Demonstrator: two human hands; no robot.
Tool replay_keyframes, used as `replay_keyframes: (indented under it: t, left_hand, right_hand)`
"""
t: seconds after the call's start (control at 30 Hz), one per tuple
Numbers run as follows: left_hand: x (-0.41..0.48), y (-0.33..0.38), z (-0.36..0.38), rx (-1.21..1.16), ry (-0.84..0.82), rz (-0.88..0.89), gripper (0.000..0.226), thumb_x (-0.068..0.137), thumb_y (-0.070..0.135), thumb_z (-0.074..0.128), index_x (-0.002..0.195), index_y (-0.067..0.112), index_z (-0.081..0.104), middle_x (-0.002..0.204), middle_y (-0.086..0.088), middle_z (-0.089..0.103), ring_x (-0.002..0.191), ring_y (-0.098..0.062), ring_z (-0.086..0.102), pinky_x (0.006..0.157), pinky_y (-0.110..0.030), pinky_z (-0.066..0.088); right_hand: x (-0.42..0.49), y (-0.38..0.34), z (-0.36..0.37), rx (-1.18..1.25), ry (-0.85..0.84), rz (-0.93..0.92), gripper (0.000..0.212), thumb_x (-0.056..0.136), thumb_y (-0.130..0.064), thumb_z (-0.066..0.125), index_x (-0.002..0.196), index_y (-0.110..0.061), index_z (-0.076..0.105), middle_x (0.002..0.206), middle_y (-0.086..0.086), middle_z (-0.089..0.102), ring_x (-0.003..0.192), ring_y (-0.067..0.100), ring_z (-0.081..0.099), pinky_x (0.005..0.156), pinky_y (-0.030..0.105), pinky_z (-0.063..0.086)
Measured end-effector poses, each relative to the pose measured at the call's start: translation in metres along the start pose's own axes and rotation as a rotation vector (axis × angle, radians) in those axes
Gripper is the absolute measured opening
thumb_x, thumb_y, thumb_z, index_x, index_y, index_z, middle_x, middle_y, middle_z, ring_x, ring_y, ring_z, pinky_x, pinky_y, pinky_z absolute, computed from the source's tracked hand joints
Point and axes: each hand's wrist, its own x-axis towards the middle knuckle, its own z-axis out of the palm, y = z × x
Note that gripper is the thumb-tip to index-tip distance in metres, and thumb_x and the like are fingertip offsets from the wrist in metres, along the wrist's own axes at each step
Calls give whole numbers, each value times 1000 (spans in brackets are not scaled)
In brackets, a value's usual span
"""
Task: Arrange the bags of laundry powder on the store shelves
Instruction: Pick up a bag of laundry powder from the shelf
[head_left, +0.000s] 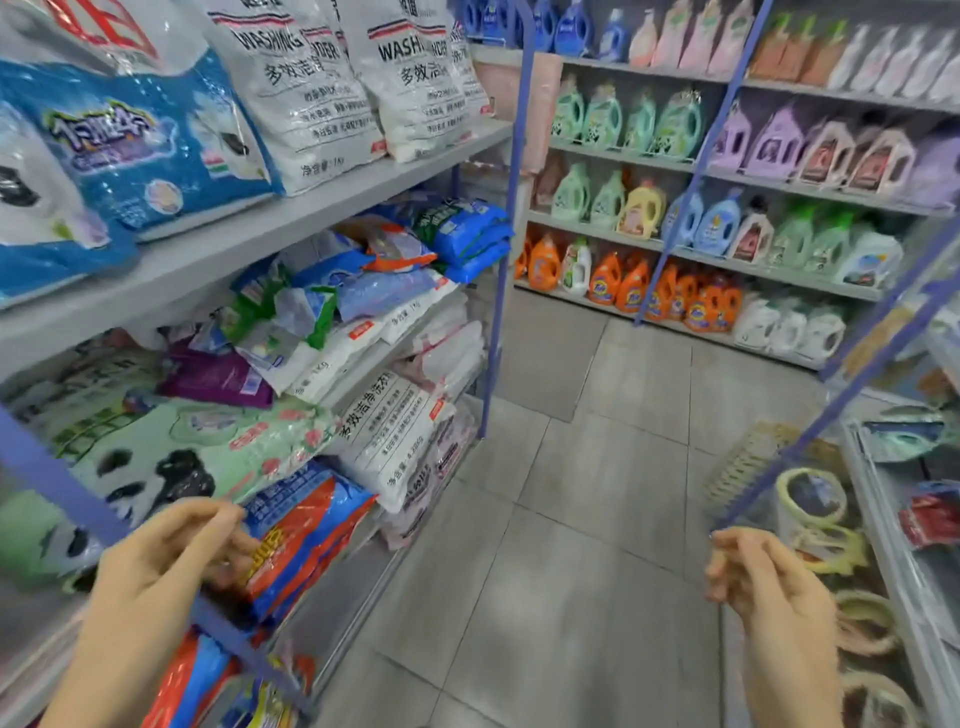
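Observation:
Bags of laundry powder fill the grey shelves on my left. White "WASHING POWDER" bags (306, 93) and a blue bag (140, 145) lean on the upper shelf (322, 202). Below, mixed bags lie in an untidy pile (332, 301), with a green panda bag (171, 452) and an orange-and-blue bag (306, 540) lower down. My left hand (150, 577) hovers in front of the orange-and-blue bag with its fingers loosely curled and holds nothing. My right hand (769, 582) hangs over the aisle floor, fingers half curled, with nothing in it.
Blue shelf uprights (498, 291) frame the left rack. Shelves of liquid detergent bottles (675, 218) line the far wall. A rack of small goods and tape rolls (821, 519) stands at the right. Grey tiled floor (571, 519) runs between them.

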Motion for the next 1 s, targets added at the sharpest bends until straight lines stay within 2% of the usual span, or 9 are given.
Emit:
replay_keyframes:
  t: [0.07, 0.2, 0.3, 0.5, 0.77, 0.9, 1.0]
  left_hand:
    - [35, -6, 12, -32, 27, -39, 14, 81, 31, 58, 79, 25, 70, 68, -5, 70, 53, -6, 62, 48, -10, 48]
    - [92, -7, 31, -12, 10, -8, 25, 73, 46, 60, 83, 25, 70, 70, -6, 70, 56, -9, 63, 48, -13, 48]
    - [122, -1, 39, 18, 26, 25, 27, 75, 47, 59, 83, 25, 70, 69, -5, 69, 56, -11, 62, 46, -13, 46]
    - [161, -8, 45, 72, 165, 4, 30, 76, 47, 59, 85, 21, 69, 71, -7, 69, 60, -15, 62, 47, -15, 46]
    - [184, -22, 79, 97, 517, -90, 28, 78, 48, 58, 85, 23, 69, 73, -3, 70, 59, -12, 63, 47, -13, 46]
    - [182, -22, 106, 105, 671, -135, 16, 88, 32, 58, 82, 23, 69, 70, -3, 69, 58, -10, 61, 48, -15, 47]
    - [174, -19, 119, 143, 764, -167, 16, 92, 22, 57, 81, 22, 68, 70, -2, 69, 59, -8, 63, 51, -15, 50]
  right_hand:
    - [31, 0, 20, 0, -9, -8, 29, 98, -5, 42, 75, -7, 60, 50, -2, 59, 42, 5, 49, 41, 13, 41]
    - [83, 0, 66, 9, -36, -31, 30, 98, -6, 42, 74, -9, 59, 51, -1, 59, 43, 6, 49, 43, 13, 42]
    - [116, 0, 99, 32, -96, -23, 29, 98, -7, 42, 75, -10, 61, 52, -2, 59, 44, 5, 50, 44, 14, 44]
    - [189, 19, 170, 44, -229, -13, 30, 98, -9, 43, 76, -10, 63, 53, -1, 58, 46, 6, 49, 46, 14, 45]
    - [313, 41, 280, 31, -588, -6, 38, 98, -9, 45, 68, -20, 65, 54, -4, 58, 48, 5, 49, 47, 13, 43]
    - [361, 46, 336, -2, -791, -52, 30, 95, -4, 47, 73, -15, 65, 55, -5, 59, 49, 3, 49, 48, 14, 43]
    - [373, 47, 390, -71, -959, -161, 28, 94, -5, 51, 70, -15, 61, 55, -7, 57, 50, 4, 46, 54, 20, 41]
